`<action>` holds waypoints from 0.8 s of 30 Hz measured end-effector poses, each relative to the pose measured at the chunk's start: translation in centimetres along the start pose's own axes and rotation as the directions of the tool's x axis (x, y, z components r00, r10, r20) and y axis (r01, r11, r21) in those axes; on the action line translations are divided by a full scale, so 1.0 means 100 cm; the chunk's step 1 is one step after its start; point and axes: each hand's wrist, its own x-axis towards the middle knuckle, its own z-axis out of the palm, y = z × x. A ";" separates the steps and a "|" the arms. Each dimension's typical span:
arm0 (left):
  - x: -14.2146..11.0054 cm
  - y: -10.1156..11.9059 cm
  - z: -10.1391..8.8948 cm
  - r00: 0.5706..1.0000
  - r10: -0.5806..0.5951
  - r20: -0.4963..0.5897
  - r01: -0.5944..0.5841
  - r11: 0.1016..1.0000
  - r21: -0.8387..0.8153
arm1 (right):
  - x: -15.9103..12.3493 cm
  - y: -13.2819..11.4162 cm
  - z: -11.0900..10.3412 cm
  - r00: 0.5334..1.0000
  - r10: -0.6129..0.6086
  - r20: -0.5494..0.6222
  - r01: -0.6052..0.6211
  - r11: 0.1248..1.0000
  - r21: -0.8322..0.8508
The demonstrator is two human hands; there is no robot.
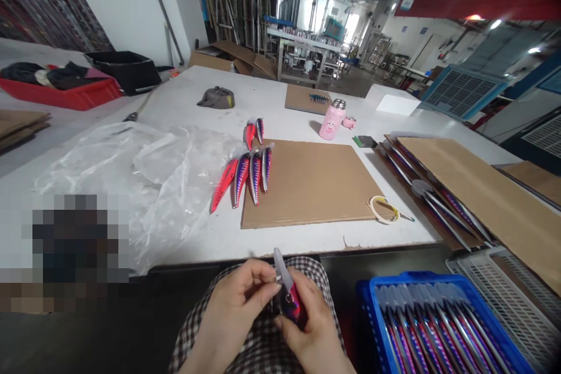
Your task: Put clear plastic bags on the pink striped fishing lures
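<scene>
Over the person's lap, in the head view, a lure [289, 302] is held just off the near edge of the white table [307, 242], above checked cloth [193, 327]. The left hand [241, 301] has its thumb and fingertips pinched on the lure near the base of its lip; any small part between them is too small to tell. The right hand [309, 315] is curled around the body, thumb below, and both hands hide part of it.

Beyond, a flat cardboard sheet [315, 187] lies on the table, with more lures [255, 178] at its left edge, some overlapping it. Crumpled clear plastic [170, 169] spreads beside them, and thin pale rings [383, 210] rest on the sheet's right corner. A pink bottle [332, 123] stands farther back, near a grey cloth [217, 98] and a white box [392, 99]. At the right, a blue basket [421, 278] holds a packed row of lures, lips upward, next to a pale slotted crate [508, 286].

The held lure is glossy, red and purple, with a clouded, translucent, tongue-shaped lip; the cardboard is matt brown and ribbed along its near edge.
</scene>
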 end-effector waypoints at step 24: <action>-0.007 -0.001 0.000 0.974 0.228 0.022 -0.226 0.946 0.233 | 0.001 -0.003 -0.006 0.994 0.059 0.092 -0.064 0.996 0.057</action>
